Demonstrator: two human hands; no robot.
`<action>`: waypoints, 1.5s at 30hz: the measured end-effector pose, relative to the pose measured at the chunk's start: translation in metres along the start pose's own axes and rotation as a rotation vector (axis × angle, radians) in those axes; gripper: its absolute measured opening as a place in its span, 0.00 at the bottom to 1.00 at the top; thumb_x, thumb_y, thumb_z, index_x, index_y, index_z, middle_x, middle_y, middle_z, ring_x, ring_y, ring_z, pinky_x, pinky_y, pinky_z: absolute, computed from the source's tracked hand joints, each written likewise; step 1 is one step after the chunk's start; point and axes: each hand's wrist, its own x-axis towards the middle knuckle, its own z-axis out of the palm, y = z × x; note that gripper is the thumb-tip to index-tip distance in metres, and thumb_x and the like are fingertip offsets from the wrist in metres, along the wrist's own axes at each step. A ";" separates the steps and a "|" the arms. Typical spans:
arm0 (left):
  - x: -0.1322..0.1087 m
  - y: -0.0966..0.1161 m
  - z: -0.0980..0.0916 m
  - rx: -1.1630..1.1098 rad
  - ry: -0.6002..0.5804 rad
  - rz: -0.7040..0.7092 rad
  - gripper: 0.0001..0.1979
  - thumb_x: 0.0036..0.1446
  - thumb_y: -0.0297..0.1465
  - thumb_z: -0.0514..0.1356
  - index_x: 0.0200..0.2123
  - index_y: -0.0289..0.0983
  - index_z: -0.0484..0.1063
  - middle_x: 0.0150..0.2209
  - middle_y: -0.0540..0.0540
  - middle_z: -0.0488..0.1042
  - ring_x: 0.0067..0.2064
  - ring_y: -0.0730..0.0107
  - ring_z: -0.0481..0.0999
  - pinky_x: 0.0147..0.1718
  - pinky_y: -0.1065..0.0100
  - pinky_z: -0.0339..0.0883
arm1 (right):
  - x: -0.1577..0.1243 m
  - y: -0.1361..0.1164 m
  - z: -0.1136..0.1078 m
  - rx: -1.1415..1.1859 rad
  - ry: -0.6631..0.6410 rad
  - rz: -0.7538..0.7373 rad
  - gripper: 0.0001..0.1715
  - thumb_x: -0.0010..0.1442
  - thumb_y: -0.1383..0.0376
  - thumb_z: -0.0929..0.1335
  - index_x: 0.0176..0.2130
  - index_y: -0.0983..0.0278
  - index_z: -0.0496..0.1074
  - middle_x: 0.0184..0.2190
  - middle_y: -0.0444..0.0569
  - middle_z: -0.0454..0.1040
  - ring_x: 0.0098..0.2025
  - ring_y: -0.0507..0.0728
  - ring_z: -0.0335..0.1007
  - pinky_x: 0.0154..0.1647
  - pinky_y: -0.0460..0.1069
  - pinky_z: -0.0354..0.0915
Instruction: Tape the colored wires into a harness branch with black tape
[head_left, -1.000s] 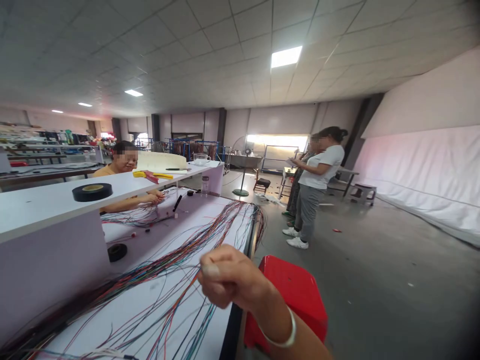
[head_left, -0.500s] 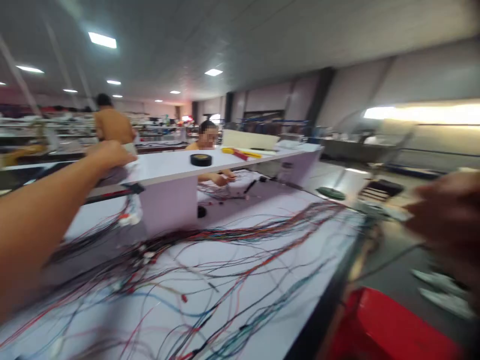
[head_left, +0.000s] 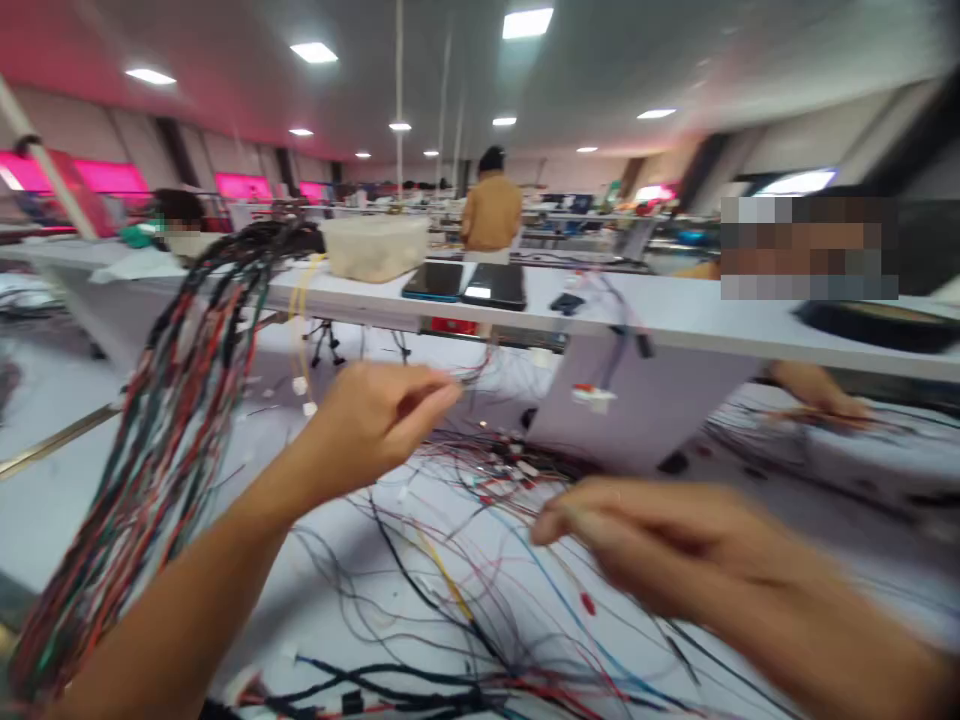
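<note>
My left hand [head_left: 379,415] is in the middle of the head view, above the table and in front of the shelf. Its thumb and fingers are pinched together; anything between them is too small to make out. Lower right, my right hand [head_left: 660,545] hovers over the wires, its thumb pressed to the fingers, and I cannot see whether it holds something. Beneath and between both hands lie loose thin wires [head_left: 442,575] with small connectors [head_left: 525,468]. A dark taped wire bundle [head_left: 390,675] runs along the near side. One red connector [head_left: 588,603] sits close to my right hand.
A thick bundle of wires [head_left: 187,370] drapes off the raised shelf [head_left: 675,310] at left. On the shelf are a pale plastic bin [head_left: 375,248], two phones [head_left: 495,286] and a black round object [head_left: 877,325]. A co-worker's hand [head_left: 832,395] handles wires beyond; another person [head_left: 492,205] stands farther back.
The view has swung left. My left hand has left the shelf and come over the wires; my right hand has moved in from beyond the table's right edge.
</note>
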 end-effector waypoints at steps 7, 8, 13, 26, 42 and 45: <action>-0.219 -0.143 0.004 0.160 0.160 -0.947 0.09 0.53 0.30 0.54 0.32 0.37 0.74 0.30 0.42 0.74 0.38 0.54 0.74 0.41 0.58 0.64 | 0.129 0.140 0.143 -0.201 -0.248 0.045 0.16 0.61 0.58 0.61 0.34 0.62 0.75 0.15 0.40 0.60 0.19 0.52 0.53 0.22 0.46 0.51; -0.233 -0.152 0.009 0.147 0.159 -0.969 0.09 0.51 0.29 0.55 0.34 0.37 0.74 0.32 0.41 0.74 0.41 0.53 0.73 0.43 0.57 0.63 | 0.143 0.158 0.156 -0.178 -0.219 0.062 0.15 0.60 0.59 0.62 0.33 0.63 0.75 0.15 0.40 0.60 0.19 0.52 0.53 0.21 0.46 0.52; -0.251 -0.169 0.035 0.016 0.134 -0.968 0.13 0.43 0.26 0.61 0.37 0.39 0.73 0.35 0.44 0.70 0.42 0.56 0.70 0.45 0.59 0.61 | 0.177 0.209 0.192 -0.150 -0.126 0.100 0.17 0.60 0.57 0.60 0.34 0.64 0.72 0.15 0.40 0.60 0.16 0.52 0.50 0.18 0.46 0.49; -0.231 -0.150 0.024 -0.942 0.253 -1.044 0.15 0.53 0.43 0.60 0.33 0.36 0.70 0.21 0.55 0.58 0.19 0.79 0.54 0.17 0.74 0.45 | 0.171 0.201 0.192 -0.288 0.075 0.001 0.19 0.61 0.54 0.62 0.37 0.62 0.76 0.19 0.45 0.66 0.28 0.59 0.65 0.33 0.51 0.61; -0.231 -0.155 0.038 -0.818 0.302 -1.052 0.21 0.49 0.48 0.61 0.22 0.35 0.67 0.16 0.56 0.57 0.17 0.80 0.51 0.17 0.73 0.42 | 0.179 0.196 0.206 -0.588 -0.129 -0.288 0.11 0.60 0.65 0.62 0.30 0.63 0.72 0.27 0.46 0.73 0.29 0.54 0.68 0.32 0.47 0.60; -0.235 -0.161 0.042 -0.757 0.307 -1.067 0.22 0.54 0.48 0.56 0.25 0.34 0.70 0.17 0.55 0.58 0.17 0.78 0.52 0.17 0.72 0.46 | 0.178 0.203 0.213 -0.456 -0.079 -0.206 0.11 0.59 0.64 0.64 0.26 0.63 0.70 0.23 0.44 0.71 0.25 0.52 0.65 0.28 0.45 0.58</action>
